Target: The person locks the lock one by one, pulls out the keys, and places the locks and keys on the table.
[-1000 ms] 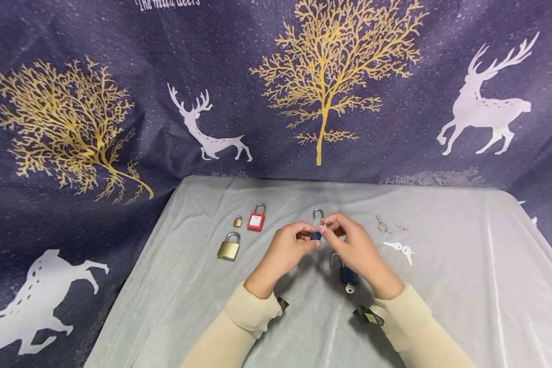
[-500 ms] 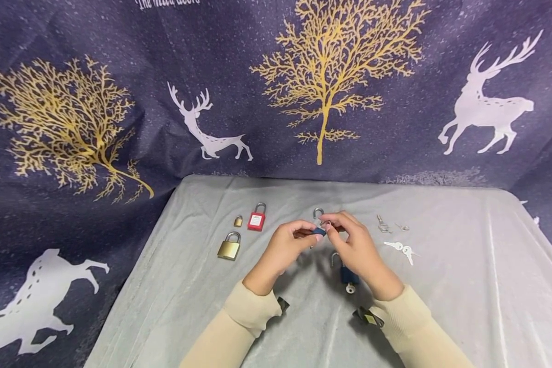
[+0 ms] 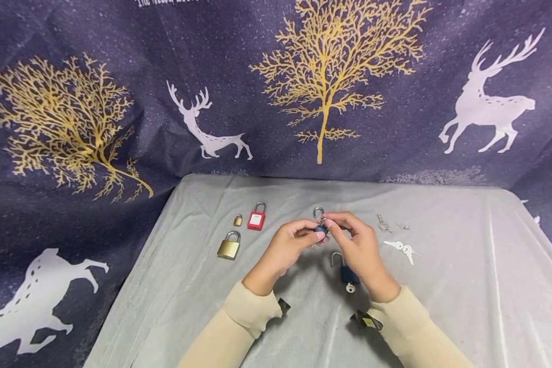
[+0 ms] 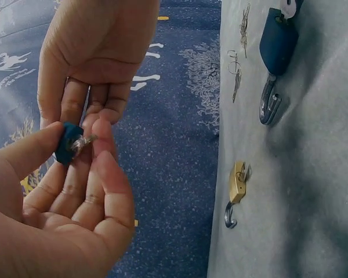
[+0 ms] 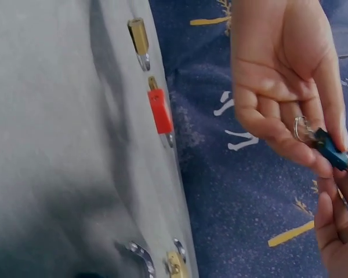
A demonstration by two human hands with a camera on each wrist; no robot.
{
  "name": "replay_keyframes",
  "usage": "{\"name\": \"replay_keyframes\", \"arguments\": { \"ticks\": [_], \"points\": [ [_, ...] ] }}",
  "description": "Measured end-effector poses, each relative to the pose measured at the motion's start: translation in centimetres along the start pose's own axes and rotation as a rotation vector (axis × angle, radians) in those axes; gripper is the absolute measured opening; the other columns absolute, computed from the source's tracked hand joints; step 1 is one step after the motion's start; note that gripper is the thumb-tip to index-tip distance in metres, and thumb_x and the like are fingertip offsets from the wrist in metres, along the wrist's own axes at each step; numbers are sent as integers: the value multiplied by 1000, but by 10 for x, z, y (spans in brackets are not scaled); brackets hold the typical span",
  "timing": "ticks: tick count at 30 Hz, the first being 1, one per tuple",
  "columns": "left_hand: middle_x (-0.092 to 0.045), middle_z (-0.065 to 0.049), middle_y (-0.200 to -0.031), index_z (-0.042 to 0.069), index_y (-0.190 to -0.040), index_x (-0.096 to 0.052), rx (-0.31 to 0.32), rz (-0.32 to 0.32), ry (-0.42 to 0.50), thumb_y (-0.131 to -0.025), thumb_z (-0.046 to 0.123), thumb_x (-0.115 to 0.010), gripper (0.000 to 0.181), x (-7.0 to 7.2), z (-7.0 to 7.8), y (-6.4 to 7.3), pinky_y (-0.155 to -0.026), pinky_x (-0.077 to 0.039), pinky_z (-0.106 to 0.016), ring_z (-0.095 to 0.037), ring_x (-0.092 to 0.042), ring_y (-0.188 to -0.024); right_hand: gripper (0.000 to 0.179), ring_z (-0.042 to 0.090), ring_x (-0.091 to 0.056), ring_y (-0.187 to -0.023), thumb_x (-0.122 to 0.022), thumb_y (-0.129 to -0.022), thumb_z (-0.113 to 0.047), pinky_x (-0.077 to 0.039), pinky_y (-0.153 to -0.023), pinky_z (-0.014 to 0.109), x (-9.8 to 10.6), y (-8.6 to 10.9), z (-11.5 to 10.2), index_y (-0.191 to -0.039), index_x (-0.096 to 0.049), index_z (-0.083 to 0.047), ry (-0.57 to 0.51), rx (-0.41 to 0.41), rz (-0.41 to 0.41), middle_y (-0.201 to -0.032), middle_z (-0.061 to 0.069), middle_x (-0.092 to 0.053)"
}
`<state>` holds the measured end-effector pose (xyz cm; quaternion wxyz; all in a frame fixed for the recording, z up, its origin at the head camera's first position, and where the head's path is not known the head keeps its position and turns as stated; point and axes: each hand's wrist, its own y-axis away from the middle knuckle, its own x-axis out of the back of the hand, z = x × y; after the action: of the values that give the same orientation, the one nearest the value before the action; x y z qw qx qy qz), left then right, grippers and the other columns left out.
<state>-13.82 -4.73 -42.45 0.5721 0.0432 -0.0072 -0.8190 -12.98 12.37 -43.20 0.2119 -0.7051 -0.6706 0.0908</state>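
Observation:
My left hand [image 3: 285, 250] pinches a small blue padlock [image 3: 321, 229] between thumb and fingers, above the cloth. The fingertips of my right hand [image 3: 356, 250] pinch the same lock near its thin shackle. In the left wrist view a shiny key [image 4: 82, 142] sticks out of the lock's underside. Beyond the fingers lies a brass padlock [image 4: 238, 182] with its shackle open and a key in it. Below my right hand lies a larger blue padlock [image 3: 349, 274], shackle open, key in its base. Whether the held lock's shackle is open is too small to tell.
On the left of the grey cloth [image 3: 175, 306] lie a tiny brass padlock [image 3: 237, 221], a red padlock [image 3: 256, 220] and a large brass padlock [image 3: 228, 249], shackles closed. Several loose keys [image 3: 402, 248] lie right. A dark printed curtain [image 3: 372, 148] hangs behind.
The small blue padlock has moved slightly up and right and tilted in my fingers. My right fingertips have shifted around it. The things on the cloth stay put.

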Motion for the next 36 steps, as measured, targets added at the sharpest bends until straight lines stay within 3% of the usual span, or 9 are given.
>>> {"name": "replay_keyframes", "arguments": {
  "ticks": [2, 7, 13, 21, 26, 29, 33, 36],
  "points": [
    [-71, -30, -110, -11, -112, -65, -5, -9, 5, -96, 2, -65, 21, -1, 0, 0, -90, -59, -41, -8, -72, -87, 17, 0, -70, -95, -67, -95, -2, -55, -83, 17, -2, 1, 0, -109, -75, -7, -31, -30, 8, -106, 13, -77],
    [-72, -28, -105, -10, -110, -67, -14, 18, 0, -95, 5, -67, 21, -3, 1, 1, -80, -58, -25, -6, -70, -81, 18, 4, -72, -96, -64, -98, -4, -57, -84, 19, -8, 5, 1, -113, -72, 3, -117, -31, 35, -109, 21, -75],
    [-71, -31, -104, -13, -110, -66, -45, 30, 38, -95, 4, -67, 22, -4, 3, 2, -75, -57, -23, -7, -70, -75, 23, 4, -71, -93, -59, -100, -1, -57, -79, 19, -15, 9, 2, -119, -67, 9, -156, 5, 55, -112, 28, -71],
    [-72, -8, -88, -11, -109, -67, -63, 61, 41, -94, 4, -68, 22, -5, 4, 3, -72, -55, -23, -7, -69, -73, 27, 5, -71, -104, -54, -102, -1, -57, -82, 18, -23, 15, 2, -125, -64, 10, -178, 33, 86, -119, 29, -69],
    [-71, -9, -87, -14, -111, -65, -81, 56, 80, -95, 2, -66, 23, -6, 4, 3, -72, -56, -23, -7, -68, -71, 29, 7, -70, -109, -52, -104, -3, -57, -85, 19, -25, 17, 2, -129, -64, 4, -173, 38, 94, -122, 25, -69],
    [-69, -1, -85, -14, -112, -64, -82, 55, 90, -95, 2, -66, 23, -6, 4, 3, -72, -56, -22, -6, -68, -70, 29, 7, -70, -110, -52, -104, -3, -57, -86, 20, -26, 17, 2, -130, -65, 2, -175, 37, 89, -123, 24, -69],
    [-69, 2, -84, -15, -111, -64, -80, 56, 103, -95, 1, -65, 23, -7, 4, 3, -72, -56, -21, -6, -67, -70, 29, 8, -70, -111, -51, -104, -1, -58, -85, 21, -25, 17, 3, -129, -64, 4, -202, 45, 90, -123, 29, -67],
    [-71, -5, -87, -15, -111, -64, -79, 57, 107, -95, 1, -65, 23, -7, 5, 4, -71, -55, -21, -7, -68, -70, 29, 8, -71, -110, -52, -103, 0, -58, -82, 20, -25, 17, 3, -128, -64, 6, -210, 47, 99, -122, 31, -67]
  ]
}}
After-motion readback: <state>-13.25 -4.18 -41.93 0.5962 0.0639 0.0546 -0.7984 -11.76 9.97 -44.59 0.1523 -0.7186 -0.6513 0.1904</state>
